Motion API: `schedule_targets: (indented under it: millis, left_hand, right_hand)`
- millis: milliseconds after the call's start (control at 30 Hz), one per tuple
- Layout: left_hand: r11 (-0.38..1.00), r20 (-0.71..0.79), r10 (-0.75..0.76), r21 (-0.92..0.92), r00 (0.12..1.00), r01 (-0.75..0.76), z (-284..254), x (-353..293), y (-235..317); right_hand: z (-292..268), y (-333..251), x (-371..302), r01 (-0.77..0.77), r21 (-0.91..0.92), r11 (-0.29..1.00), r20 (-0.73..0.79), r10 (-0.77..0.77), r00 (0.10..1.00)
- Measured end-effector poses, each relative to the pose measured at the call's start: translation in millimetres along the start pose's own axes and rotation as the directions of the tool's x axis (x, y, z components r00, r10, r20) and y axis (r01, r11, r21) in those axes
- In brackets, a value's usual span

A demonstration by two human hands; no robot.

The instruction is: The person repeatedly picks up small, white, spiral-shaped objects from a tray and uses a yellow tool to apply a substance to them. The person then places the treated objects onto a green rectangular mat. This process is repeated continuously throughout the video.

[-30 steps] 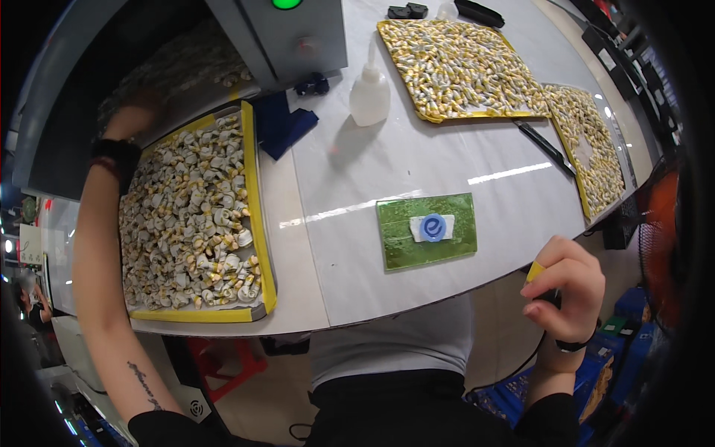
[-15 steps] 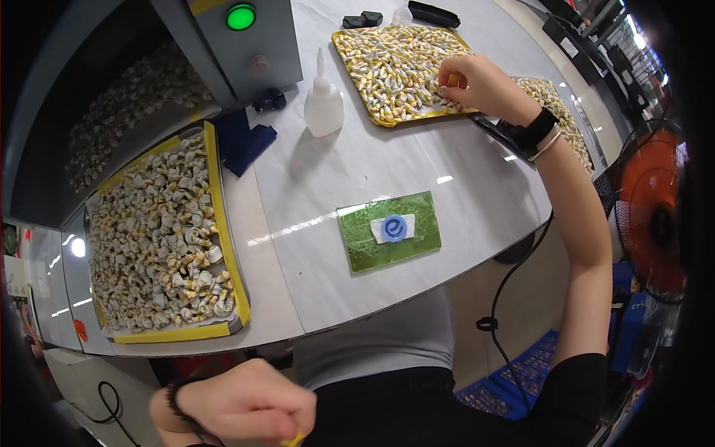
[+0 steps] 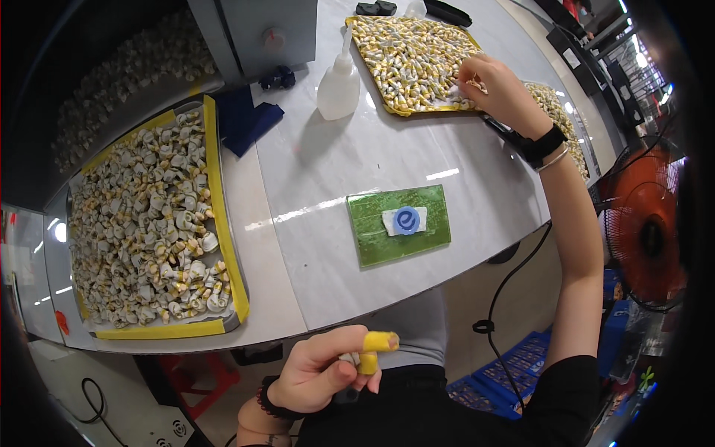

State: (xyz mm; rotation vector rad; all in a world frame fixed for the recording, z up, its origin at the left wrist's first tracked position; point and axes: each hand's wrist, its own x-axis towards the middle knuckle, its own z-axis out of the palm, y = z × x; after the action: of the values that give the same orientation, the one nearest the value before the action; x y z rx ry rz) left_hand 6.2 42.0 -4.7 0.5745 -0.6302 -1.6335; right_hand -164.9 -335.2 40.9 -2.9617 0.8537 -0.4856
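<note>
My left hand (image 3: 328,369) is low in front of my body, yellow tape round two fingertips. Its thumb and fingers close on a small whitish piece (image 3: 348,359), mostly hidden. My right hand (image 3: 488,88) reaches to the right edge of a yellow-rimmed tray (image 3: 402,113) packed with small white-and-yellow pieces (image 3: 410,63). Its thumb and forefinger are bent together there; what they grip, if anything, is too small to make out. Between the hands, a green slab (image 3: 372,249) lies on the table, bearing a white pad (image 3: 421,220) and a round blue piece (image 3: 406,220).
At left stands a yellow-taped tray (image 3: 240,287) of larger grey-white knobbly pieces, beside a grey machine (image 3: 261,37). A white squeeze bottle (image 3: 339,93) and dark blue cloth (image 3: 249,127) are farther back. An orange fan (image 3: 648,223) stands right; a black cable (image 3: 506,287) hangs below the table.
My left hand has risen and moved right, turning so its taped fingers show. My right hand stays at the tray's edge with its fingers slightly shifted. The whole view has shifted a little.
</note>
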Motion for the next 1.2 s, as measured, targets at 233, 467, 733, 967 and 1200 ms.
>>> schedule_targets:
  millis: [233, 467, 733, 967, 1200]
  left_hand:
    - [0.988, -0.056, 0.048, -0.144, 0.997, -0.056, -7.8, 5.3, 1.6]
    - [0.959, 0.020, 0.195, -0.215, 0.981, -0.186, -12.6, 10.7, -4.0]
    - [0.983, -0.285, -0.059, -0.185, 0.957, 0.005, 7.0, 15.4, 8.2]
    - [0.955, -0.207, -0.111, -0.292, 0.972, 0.047, 0.8, 16.5, 3.7]
    - [0.887, -0.041, -0.293, -0.385, 0.955, 0.255, -1.1, 25.2, 12.8]
  right_hand:
    - [-30.7, -101.2, -28.4, 0.050, 0.494, 0.868, -0.027, -0.042, 0.999]
    - [-19.8, -153.1, -66.9, 0.319, 0.204, 0.926, -0.015, -0.322, 0.946]
    - [-9.3, -150.2, -63.2, 0.376, 0.220, 0.900, 0.029, -0.391, 0.920]
    - [-18.0, -149.6, -62.0, 0.330, 0.197, 0.923, 0.097, -0.353, 0.931]
    - [-20.9, -159.9, -61.6, 0.247, 0.342, 0.907, -0.032, -0.251, 0.967]
